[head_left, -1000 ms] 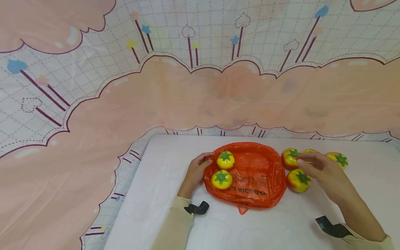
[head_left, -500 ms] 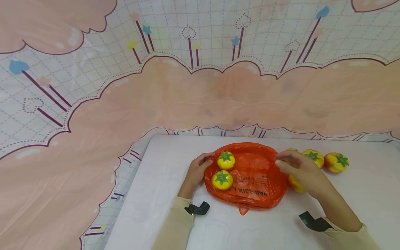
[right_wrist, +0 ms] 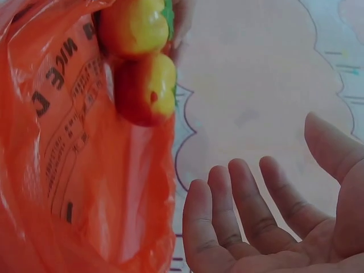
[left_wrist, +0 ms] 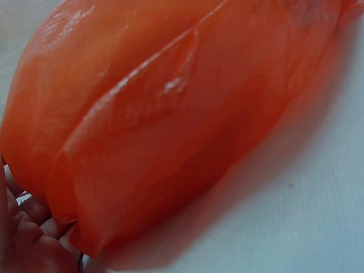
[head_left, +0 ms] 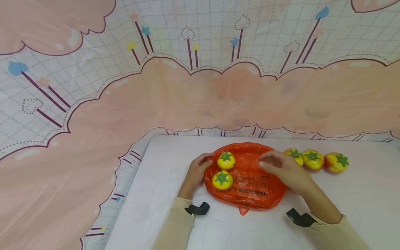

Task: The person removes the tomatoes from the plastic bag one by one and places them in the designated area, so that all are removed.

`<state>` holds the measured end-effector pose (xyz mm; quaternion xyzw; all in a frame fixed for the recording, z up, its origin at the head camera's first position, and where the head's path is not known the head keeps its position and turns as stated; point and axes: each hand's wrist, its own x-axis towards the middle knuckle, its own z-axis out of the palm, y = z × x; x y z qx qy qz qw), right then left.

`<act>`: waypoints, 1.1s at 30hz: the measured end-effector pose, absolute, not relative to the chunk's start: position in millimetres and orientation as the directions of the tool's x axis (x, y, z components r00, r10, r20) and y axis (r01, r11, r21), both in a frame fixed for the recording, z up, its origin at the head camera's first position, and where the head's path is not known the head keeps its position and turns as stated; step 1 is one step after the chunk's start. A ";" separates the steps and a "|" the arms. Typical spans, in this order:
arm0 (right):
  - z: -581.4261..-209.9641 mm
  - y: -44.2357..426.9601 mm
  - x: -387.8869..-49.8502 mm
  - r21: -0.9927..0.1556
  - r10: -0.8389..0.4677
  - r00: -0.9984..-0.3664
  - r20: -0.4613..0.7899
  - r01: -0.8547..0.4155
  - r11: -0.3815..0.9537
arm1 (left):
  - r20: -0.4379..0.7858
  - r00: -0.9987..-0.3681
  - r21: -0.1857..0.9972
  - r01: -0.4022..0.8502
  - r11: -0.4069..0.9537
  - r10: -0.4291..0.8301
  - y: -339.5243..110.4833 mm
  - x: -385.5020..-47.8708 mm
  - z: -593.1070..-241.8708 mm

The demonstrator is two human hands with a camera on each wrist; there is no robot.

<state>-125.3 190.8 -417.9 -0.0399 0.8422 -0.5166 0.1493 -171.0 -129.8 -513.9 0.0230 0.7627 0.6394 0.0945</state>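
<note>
A red plastic bag [head_left: 250, 180] with printed lettering lies mouth up on the table. Inside its left part are two glossy yellow-and-red fruits with green star-shaped tops, like imitation persimmons; one upper fruit [head_left: 226, 160] sits behind a lower fruit [head_left: 222, 180]. My left hand [head_left: 197, 169] grips the bag's left rim; the left wrist view shows only part of its curled fingers [left_wrist: 37, 233] beside the red film. Over the bag's right side, my right hand [head_left: 285, 170] hovers with spread, relaxed fingers and holds nothing. Its bare palm [right_wrist: 284, 250] shows in the right wrist view.
Right of the bag, a row of similar fruits stands on the white table [head_left: 150, 194]: a left fruit [head_left: 294, 155], a middle fruit [head_left: 313, 159] and a right fruit [head_left: 336, 162]. Another is mostly hidden behind my right hand. A patterned pink cloth [head_left: 218, 97] hangs behind.
My right hand has moved left from above the loose fruits to over the bag's right part, uncovering fruits in the row. My left hand and the bag stay where they were.
</note>
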 end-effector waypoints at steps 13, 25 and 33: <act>-425.4 166.9 -135.4 -0.861 -0.295 -0.934 -0.201 0.026 0.507 | -0.112 -0.980 0.982 -0.084 0.168 0.164 -129.9 -171.0 -513.6; -439.3 133.6 -141.3 -0.878 -0.424 -0.893 -0.152 -0.075 0.474 | -0.115 -0.980 0.981 -0.087 0.174 0.162 -130.6 -171.5 -514.0; -441.6 117.7 -142.2 -0.865 -0.434 -0.876 -0.210 -0.040 0.499 | -0.130 -0.978 0.981 -0.103 0.166 0.162 -130.1 -171.1 -514.3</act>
